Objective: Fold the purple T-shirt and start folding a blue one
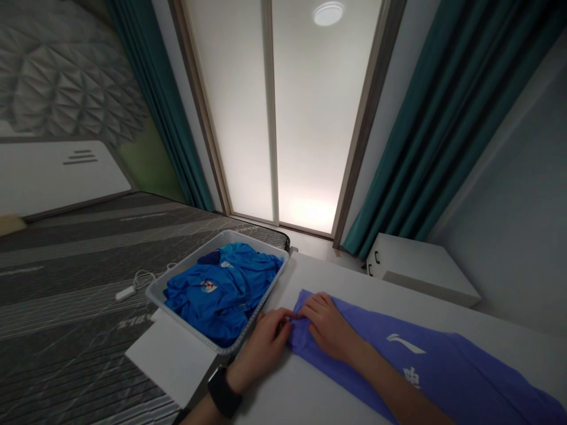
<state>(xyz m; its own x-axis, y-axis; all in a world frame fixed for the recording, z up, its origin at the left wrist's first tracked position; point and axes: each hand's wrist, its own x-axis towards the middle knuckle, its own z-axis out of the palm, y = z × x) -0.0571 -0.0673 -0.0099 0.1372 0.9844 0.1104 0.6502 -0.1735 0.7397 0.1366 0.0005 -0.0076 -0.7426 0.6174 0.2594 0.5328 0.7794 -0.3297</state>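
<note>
A purple shirt [381, 342] with white printed marks lies folded lengthwise on a white table [274, 407]. At its narrow left end, my left hand [268, 339], with a dark watch on the wrist, pinches the edge of the cloth between thumb and fingers. My right hand [325, 324] rests on the same end, its fingers curled down and gripping the fabric close to the left fingertips. The shirt's far right part runs out toward the edge of the view.
Left of my hands stands a translucent plastic bin [155, 292] holding crumpled blue clothing [225, 295]. Beneath it are a white sheet [170, 360] and a dark striped mattress [66, 307]. A white cable adapter [126, 293] lies nearby. A white cabinet [416, 262] stands beyond the table.
</note>
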